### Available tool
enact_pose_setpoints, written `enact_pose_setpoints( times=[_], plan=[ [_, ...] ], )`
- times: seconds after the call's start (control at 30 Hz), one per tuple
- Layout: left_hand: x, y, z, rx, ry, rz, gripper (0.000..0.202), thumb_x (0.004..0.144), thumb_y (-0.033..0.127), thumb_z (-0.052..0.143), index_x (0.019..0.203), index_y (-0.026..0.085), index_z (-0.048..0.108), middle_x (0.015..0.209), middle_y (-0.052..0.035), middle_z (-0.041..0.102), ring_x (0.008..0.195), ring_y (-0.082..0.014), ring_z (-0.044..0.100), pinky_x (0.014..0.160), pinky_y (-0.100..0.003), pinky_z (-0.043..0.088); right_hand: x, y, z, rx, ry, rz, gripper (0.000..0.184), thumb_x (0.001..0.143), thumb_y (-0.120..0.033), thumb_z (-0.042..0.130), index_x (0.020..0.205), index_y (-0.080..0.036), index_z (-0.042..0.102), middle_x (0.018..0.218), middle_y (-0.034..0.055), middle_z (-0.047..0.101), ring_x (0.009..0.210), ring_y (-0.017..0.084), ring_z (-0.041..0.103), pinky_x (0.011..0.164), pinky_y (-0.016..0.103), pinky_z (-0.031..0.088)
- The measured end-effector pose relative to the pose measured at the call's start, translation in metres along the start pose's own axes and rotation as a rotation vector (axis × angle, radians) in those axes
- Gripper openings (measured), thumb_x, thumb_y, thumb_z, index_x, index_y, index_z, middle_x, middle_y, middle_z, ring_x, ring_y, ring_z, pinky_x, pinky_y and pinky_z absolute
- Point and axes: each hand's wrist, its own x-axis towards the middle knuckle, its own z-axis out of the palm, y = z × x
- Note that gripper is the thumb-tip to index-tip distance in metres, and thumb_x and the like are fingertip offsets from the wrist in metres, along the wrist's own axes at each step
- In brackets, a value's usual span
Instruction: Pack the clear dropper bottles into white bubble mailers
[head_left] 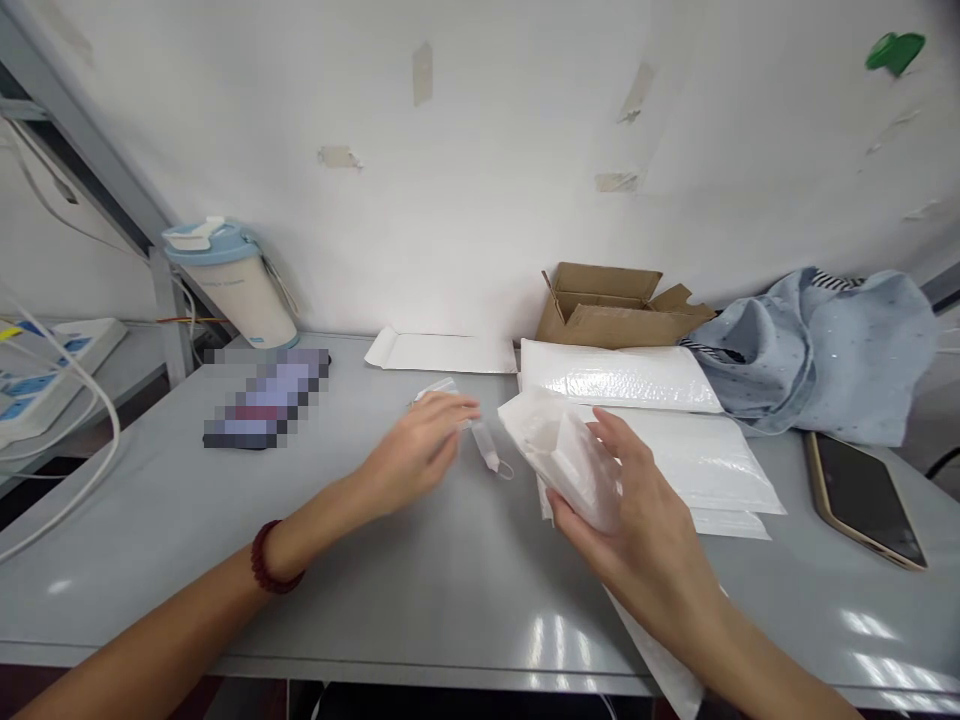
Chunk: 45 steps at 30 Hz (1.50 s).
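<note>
Pouch (559, 445) sits held between thumb and fingers of the right hand (649, 525); left hand (412, 445) covers part of a packet (439, 387), grip impossible to tell.

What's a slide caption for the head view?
Right hand holds a white pouch; left hand beside a small looped item.

Tabletop (457, 580) open between left hand (420, 440) and right hand (645, 510); 1 small looped item (485, 447) in gap. Right rear blocked: mailers (622, 375), carton (630, 325), blue cloth (855, 350).
</note>
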Motion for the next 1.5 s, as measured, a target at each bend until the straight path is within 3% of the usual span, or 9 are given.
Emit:
enact_pose_setpoints(
  times=[0.17,0.3,0.43,0.57,0.8,1.07,1.27,1.4,1.5],
  plan=[
    [-0.006,-0.001,0.023,0.263,-0.297,0.326,0.039,0.09,0.003,0.035,0.12,0.016,0.055,0.123,-0.012,0.06,0.112,-0.024,0.052,0.093,-0.04,0.047,0.0,-0.001,0.0,0.008,-0.01,0.02,0.067,0.082,-0.028,0.054,0.14,-0.015,0.024,0.118,0.0171,0.058,0.102,0.03,0.061,0.075,0.043,0.056],
    [-0.004,0.004,0.021,0.201,-0.273,0.341,0.027,0.092,0.008,0.038,0.106,0.016,0.06,0.101,-0.0105,0.065,0.101,-0.0219,0.057,0.085,-0.035,0.05,-0.001,-0.004,0.001,0.008,-0.037,-0.005,0.066,0.08,-0.025,0.054,0.139,-0.013,0.026,0.117,0.017,0.058,0.1,0.029,0.061,0.076,0.043,0.056],
    [0.002,0.008,0.005,-0.057,0.031,-0.011,0.016,0.087,0.018,0.051,0.101,0.017,0.058,0.093,-0.0065,0.066,0.085,-0.0183,0.059,0.075,-0.032,0.051,-0.002,-0.004,0.002,-0.022,-0.036,-0.036,0.067,0.079,-0.024,0.053,0.138,-0.01,0.026,0.116,0.0186,0.059,0.098,0.029,0.061,0.074,0.043,0.056],
    [0.009,0.014,-0.015,-0.553,0.335,-0.408,0.03,0.083,0.029,0.061,0.11,0.021,0.051,0.099,-0.0053,0.066,0.081,-0.0151,0.061,0.067,-0.027,0.052,-0.003,-0.005,0.002,-0.032,-0.032,-0.079,0.065,0.08,-0.021,0.05,0.139,-0.011,0.025,0.121,0.0188,0.057,0.103,0.03,0.059,0.077,0.044,0.056],
    [0.005,0.028,-0.015,-0.853,0.224,-0.452,0.034,0.08,0.027,0.067,0.109,0.02,0.051,0.1,-0.007,0.07,0.089,-0.0185,0.064,0.076,-0.033,0.054,-0.006,-0.007,0.007,-0.021,-0.038,-0.123,0.067,0.08,-0.021,0.05,0.14,-0.011,0.023,0.125,0.0196,0.055,0.107,0.031,0.058,0.079,0.047,0.055],
    [0.002,0.034,-0.008,-0.541,0.252,-0.382,0.009,0.08,0.028,0.065,0.081,0.02,0.071,0.088,-0.003,0.07,0.087,-0.0174,0.062,0.077,-0.029,0.052,-0.008,-0.008,0.008,-0.03,-0.036,-0.135,0.067,0.08,-0.02,0.051,0.14,-0.011,0.024,0.125,0.0194,0.055,0.106,0.03,0.058,0.079,0.047,0.056],
    [0.0,0.036,-0.008,-0.444,0.174,-0.356,0.014,0.086,0.029,0.059,0.085,0.021,0.07,0.089,-0.0025,0.071,0.085,-0.0174,0.062,0.077,-0.03,0.05,-0.008,-0.009,0.008,-0.028,-0.03,-0.13,0.068,0.08,-0.02,0.049,0.142,-0.013,0.021,0.124,0.0184,0.055,0.106,0.031,0.058,0.078,0.049,0.056],
    [-0.003,0.04,-0.009,-0.26,0.151,-0.221,0.027,0.093,0.033,0.045,0.089,0.022,0.07,0.106,-0.0064,0.066,0.107,-0.0223,0.053,0.093,-0.038,0.045,-0.008,-0.008,0.007,-0.033,-0.031,-0.135,0.069,0.08,-0.019,0.049,0.142,-0.013,0.021,0.123,0.0183,0.056,0.104,0.031,0.058,0.077,0.049,0.056],
    [-0.006,0.045,-0.008,-0.215,0.026,-0.204,0.037,0.096,0.035,0.036,0.093,0.023,0.072,0.127,-0.0066,0.055,0.126,-0.0254,0.037,0.102,-0.044,0.037,-0.009,-0.008,0.008,-0.035,-0.032,-0.138,0.07,0.079,-0.018,0.05,0.142,-0.012,0.021,0.124,0.0185,0.055,0.106,0.03,0.057,0.079,0.048,0.055]
  ],
)
